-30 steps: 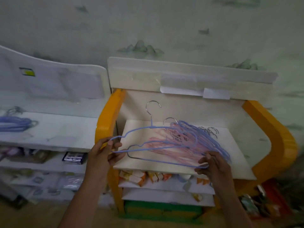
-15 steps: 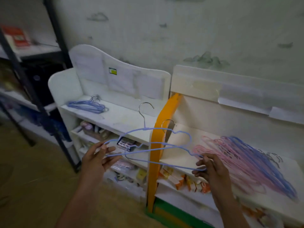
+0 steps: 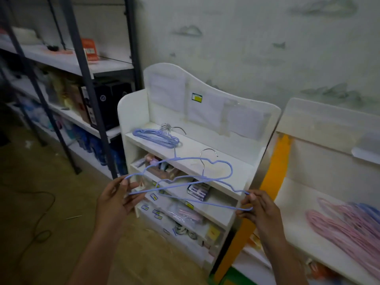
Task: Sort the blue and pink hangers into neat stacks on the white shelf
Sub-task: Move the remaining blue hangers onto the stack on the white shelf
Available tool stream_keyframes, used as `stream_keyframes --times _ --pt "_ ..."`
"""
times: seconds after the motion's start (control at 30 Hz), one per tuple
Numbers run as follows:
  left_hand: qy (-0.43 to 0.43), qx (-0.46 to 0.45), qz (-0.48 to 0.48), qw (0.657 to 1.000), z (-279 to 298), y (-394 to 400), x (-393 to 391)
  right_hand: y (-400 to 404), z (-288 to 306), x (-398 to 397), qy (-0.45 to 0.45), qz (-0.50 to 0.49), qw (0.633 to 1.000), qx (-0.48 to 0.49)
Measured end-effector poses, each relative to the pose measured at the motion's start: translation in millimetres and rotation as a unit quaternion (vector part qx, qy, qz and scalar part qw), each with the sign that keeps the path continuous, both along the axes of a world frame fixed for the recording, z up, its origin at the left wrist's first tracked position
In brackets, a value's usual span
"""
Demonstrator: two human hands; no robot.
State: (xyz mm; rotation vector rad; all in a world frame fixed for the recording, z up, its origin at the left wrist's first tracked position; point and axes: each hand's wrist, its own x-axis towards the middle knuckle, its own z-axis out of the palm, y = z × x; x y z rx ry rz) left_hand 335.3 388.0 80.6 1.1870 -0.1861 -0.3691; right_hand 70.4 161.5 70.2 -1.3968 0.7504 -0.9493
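We stand in a dim storeroom with a pale wall behind, a dark metal rack of boxed goods to our left, and a bare brownish floor with a loose cable trailing across it. The white shelf is straight ahead, its top board largely bare apart from a small stack of blue hangers lying flat at its left end, hooks pointing toward the back panel. To the right an orange-sided shelf carries the unsorted pile, mostly pink with some blue at its far edge. Between us and the white shelf we hold two blue hangers level, in front of the shelf and not touching it. Our left hand is closed lightly, thumb and fingers pinching their left tips; our right hand is likewise closed around their right tips. We judge these to be light, thin coated wire: springy, not stiff, apt to tangle at the metal hooks and to slide on each other. Taking them by the two shoulder ends, as we do, should keep them flat and aligned; there looks to be room on the board beside the stack.
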Motion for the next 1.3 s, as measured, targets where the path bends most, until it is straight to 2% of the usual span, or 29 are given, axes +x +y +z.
stream_keyframes --times 0.37,0.73,1.07,1.3 --pt "0.016 0.007 0.036 0.999 -8.9 49.8 106.6 39.4 -7.3 126.7 0.0 0.042 0.998 0.052" --pt "0.034 0.017 0.1 0.994 -20.0 50.5 182.6 5.4 -14.4 227.1 0.009 0.067 0.998 0.019" --pt "0.001 0.0 0.146 0.989 6.1 -7.0 282.1 -72.4 -2.3 348.9 -0.008 0.096 0.995 0.025" --pt "0.011 -0.009 0.147 0.989 1.5 -61.4 326.2 -124.6 -4.6 396.0 -0.019 0.096 0.995 0.038"
